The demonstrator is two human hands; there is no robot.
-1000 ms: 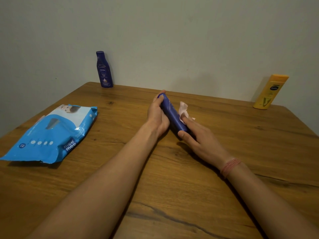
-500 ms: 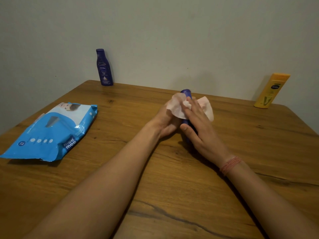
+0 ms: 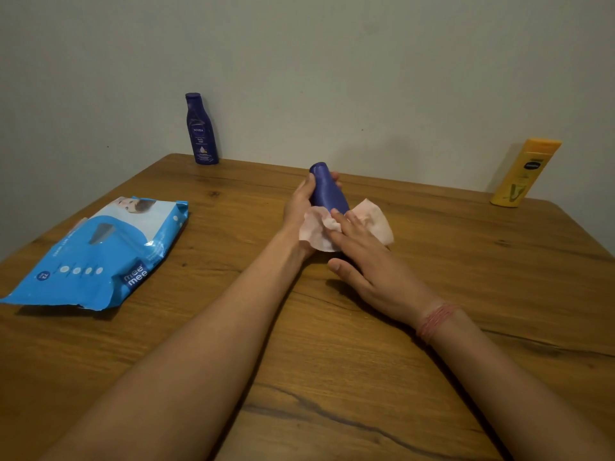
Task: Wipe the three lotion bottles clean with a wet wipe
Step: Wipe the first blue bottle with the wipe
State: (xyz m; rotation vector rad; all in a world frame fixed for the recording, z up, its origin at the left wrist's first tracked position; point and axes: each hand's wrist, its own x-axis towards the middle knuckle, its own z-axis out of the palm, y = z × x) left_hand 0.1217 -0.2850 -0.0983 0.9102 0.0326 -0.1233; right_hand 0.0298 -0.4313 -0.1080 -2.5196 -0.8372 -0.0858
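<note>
We see our left hand (image 3: 301,202) curled round the blue bottle (image 3: 327,193), thumb on the near side and fingertips showing past its far side, so it grips the bottle tilted off the table (image 3: 332,377), cap end pointing away. Our right hand (image 3: 366,262) lies with straight fingers (image 3: 342,221) pressing the wipe (image 3: 314,231) onto the bottle's lower body; the wipe spreads out to either side of those fingers. Well beyond the fingers, 2 more bottles stand upright at the wall: the Nivea bottle (image 3: 201,129) far left, the yellow bottle (image 3: 525,173) far right. The wipes pack (image 3: 100,252) lies well left of our left hand.
</note>
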